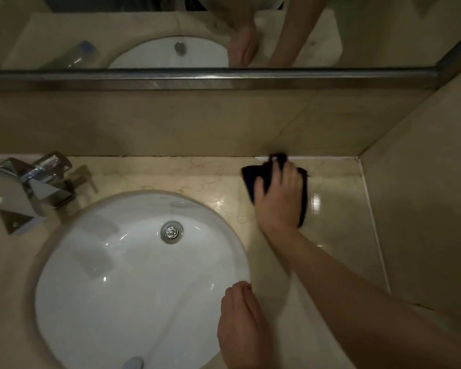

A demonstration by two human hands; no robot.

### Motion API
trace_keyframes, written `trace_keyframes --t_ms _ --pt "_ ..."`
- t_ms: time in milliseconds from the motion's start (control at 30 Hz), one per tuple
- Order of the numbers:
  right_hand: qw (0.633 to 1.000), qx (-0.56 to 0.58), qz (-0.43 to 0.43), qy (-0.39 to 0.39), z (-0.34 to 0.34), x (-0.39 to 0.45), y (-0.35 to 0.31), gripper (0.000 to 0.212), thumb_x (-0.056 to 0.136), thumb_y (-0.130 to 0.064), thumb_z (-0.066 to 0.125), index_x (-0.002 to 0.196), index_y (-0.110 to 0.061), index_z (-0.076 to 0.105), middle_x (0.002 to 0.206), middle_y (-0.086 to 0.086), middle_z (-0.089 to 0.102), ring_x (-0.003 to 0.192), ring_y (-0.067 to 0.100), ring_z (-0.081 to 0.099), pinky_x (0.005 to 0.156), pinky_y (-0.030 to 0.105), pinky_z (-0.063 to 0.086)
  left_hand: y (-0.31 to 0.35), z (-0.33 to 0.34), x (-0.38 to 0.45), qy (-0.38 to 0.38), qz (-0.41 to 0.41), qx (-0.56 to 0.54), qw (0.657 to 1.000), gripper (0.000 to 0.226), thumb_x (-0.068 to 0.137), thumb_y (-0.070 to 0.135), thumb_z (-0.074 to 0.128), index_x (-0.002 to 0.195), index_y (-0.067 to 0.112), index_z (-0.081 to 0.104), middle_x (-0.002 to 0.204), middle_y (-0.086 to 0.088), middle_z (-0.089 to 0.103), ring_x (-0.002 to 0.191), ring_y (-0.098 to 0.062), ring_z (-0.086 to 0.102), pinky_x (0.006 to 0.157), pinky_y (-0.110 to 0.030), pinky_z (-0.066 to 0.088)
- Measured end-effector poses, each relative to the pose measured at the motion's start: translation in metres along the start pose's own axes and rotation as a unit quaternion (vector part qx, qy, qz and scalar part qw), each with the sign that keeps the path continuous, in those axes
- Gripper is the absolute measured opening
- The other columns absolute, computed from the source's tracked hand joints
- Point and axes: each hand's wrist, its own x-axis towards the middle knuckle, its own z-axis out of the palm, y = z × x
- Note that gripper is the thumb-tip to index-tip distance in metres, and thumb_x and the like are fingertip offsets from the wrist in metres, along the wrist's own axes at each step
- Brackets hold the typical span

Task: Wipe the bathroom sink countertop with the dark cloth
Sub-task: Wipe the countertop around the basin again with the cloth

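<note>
We found the dark cloth (256, 177) lying on the countertop (208, 177) at the back right, to the right of the basin and up against the seam where the counter meets the back wall. One corner of it poked up past the fingertips and touched the white sealant line (330, 157). The right hand (280, 198) lay on top of the cloth, palm down, fingers slightly curled over the cloth's far edge and close together, thumb splayed to the left across the fabric (dark folds showed on both sides of the hand). The right forearm ran diagonally in from the lower right of the view.

The left hand (241, 326) rested at the basin's right rim near the bottom of the view, holding nothing that we could see. Its fingers appeared loosely curled and together; the fingertips pointed away from the camera and we could not tell their exact pose.

The white oval sink (96, 302) filled the lower left, with a chrome drain (171, 231) in it. A chrome faucet (27, 187) stood at the left rear of the counter. Above the backsplash ran the metal lower edge of a mirror (383, 35), which reflected the basin and both arms.
</note>
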Motion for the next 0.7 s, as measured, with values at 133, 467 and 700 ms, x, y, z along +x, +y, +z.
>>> trace_keyframes --t_ms 133,467,700 --pt "0.988 0.038 -0.127 -0.083 0.020 -0.021 -0.060 0.059 0.103 -0.042 0.035 0.152 -0.010 0.040 0.158 0.015 0.037 0.148 0.028 0.028 0.126 0.038 0.009 -0.003 0.001 0.001 0.024 0.016 0.004 1.000 0.022 0.093 0.039 0.025 0.093 0.042 0.047 0.080 0.020 0.052 0.082 0.000 0.048 0.059 -0.010 0.028" --pt "0.997 -0.011 0.074 0.029 -0.038 0.010 0.096 0.058 0.103 -0.040 0.033 0.146 -0.003 0.043 0.148 0.022 0.042 0.137 0.037 0.037 0.116 0.051 0.030 0.003 -0.003 0.000 0.016 0.012 0.005 1.000 0.032 0.094 0.041 0.023 0.093 0.040 0.055 0.084 0.020 0.053 0.082 0.000 0.050 0.062 -0.012 0.030" --pt "0.987 0.039 -0.140 -0.074 -0.008 -0.068 -0.001 0.055 0.102 -0.041 0.043 0.148 -0.011 0.047 0.159 0.010 0.038 0.148 0.026 0.031 0.123 0.043 0.020 0.007 -0.007 -0.001 -0.011 -0.009 0.017 1.000 0.036 0.096 0.042 0.022 0.100 0.036 0.057 0.091 0.018 0.055 0.089 -0.005 0.054 0.070 -0.027 0.035"
